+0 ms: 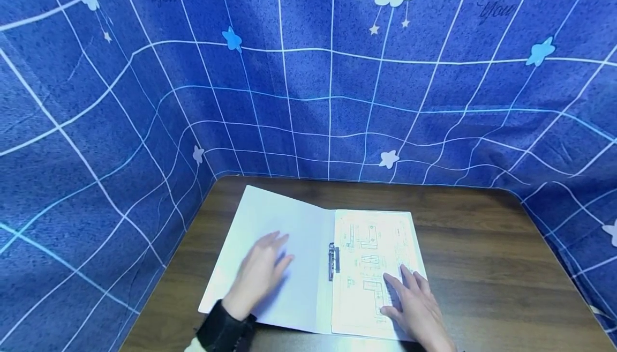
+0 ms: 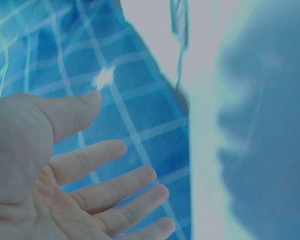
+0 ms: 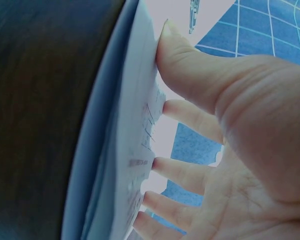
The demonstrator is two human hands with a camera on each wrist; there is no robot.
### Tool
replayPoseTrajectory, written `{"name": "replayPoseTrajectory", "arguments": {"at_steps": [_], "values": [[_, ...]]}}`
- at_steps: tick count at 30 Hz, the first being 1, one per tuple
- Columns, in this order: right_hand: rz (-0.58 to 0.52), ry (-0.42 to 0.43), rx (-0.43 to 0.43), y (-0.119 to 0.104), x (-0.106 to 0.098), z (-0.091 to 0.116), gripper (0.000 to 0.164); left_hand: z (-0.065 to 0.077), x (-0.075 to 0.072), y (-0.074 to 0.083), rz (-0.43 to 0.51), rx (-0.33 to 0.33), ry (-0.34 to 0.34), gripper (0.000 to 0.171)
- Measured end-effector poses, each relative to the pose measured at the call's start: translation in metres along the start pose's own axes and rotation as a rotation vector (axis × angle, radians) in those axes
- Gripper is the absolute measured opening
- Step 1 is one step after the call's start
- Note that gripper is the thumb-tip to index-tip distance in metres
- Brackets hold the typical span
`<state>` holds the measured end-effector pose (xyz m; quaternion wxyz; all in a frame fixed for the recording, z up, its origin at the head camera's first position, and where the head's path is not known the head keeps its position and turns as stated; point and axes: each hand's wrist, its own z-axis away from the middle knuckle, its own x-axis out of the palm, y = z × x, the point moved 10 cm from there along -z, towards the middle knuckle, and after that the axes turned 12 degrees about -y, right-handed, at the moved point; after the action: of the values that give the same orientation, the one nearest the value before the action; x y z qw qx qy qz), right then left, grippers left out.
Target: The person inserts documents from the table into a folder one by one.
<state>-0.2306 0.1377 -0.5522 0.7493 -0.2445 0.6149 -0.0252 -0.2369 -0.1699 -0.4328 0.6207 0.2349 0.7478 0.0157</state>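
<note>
A white folder [image 1: 289, 223] lies spread out on the brown table, its metal clip [image 1: 331, 262] near the fold. On its right side rests a stack of printed sheets [image 1: 356, 298] with line drawings. My left hand [image 1: 255, 269] hovers over the bare left cover, fingers spread, and casts a shadow on it; the left wrist view shows the palm [image 2: 55, 200] holding nothing. With fingertips on the lower right of the top sheet, my right hand [image 1: 416, 306] touches the paper. In the right wrist view the thumb [image 3: 185, 60] and fingertips meet the page surface.
The wooden table [image 1: 491, 266] extends to both sides of the folder. A blue curtain [image 1: 308, 73] with white grid lines, stars and clouds hangs along the back and sides. A black band [image 1: 224, 328] wraps the left wrist.
</note>
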Motion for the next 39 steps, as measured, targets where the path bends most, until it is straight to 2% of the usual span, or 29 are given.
{"name": "replayPoseTrajectory", "arguments": {"at_steps": [3,6,8,11,15,23,28,35,39], "values": [[-0.003,-0.005,0.005,0.001,0.000,0.000,0.069,0.003,-0.029,-0.027,0.015,-0.101,0.046,0.047],[0.005,-0.009,0.001,0.001,0.001,0.000,0.069,0.009,-0.044,-0.056,0.021,-0.216,0.041,0.047],[0.008,-0.013,-0.001,0.001,0.001,0.000,0.069,0.015,-0.045,-0.072,0.023,-0.287,0.003,0.048],[0.011,-0.021,0.000,0.002,0.002,0.000,0.069,0.022,-0.039,-0.089,0.045,-0.374,-0.076,0.051],[0.010,-0.023,-0.001,0.002,0.001,0.000,0.069,0.025,-0.030,-0.097,0.070,-0.417,-0.130,0.052],[0.010,-0.019,0.010,0.003,0.001,0.000,0.070,0.023,-0.033,-0.095,0.083,-0.402,-0.137,0.053],[0.010,-0.018,0.018,0.003,0.001,-0.001,0.070,0.021,-0.046,-0.086,0.084,-0.350,-0.127,0.051],[-0.005,-0.046,0.050,0.007,0.003,-0.002,0.071,0.007,-0.076,-0.059,0.076,-0.234,-0.144,0.048],[-0.003,-0.051,0.060,0.008,0.003,-0.002,0.071,0.000,-0.090,-0.036,0.087,-0.137,-0.166,0.046]]}}
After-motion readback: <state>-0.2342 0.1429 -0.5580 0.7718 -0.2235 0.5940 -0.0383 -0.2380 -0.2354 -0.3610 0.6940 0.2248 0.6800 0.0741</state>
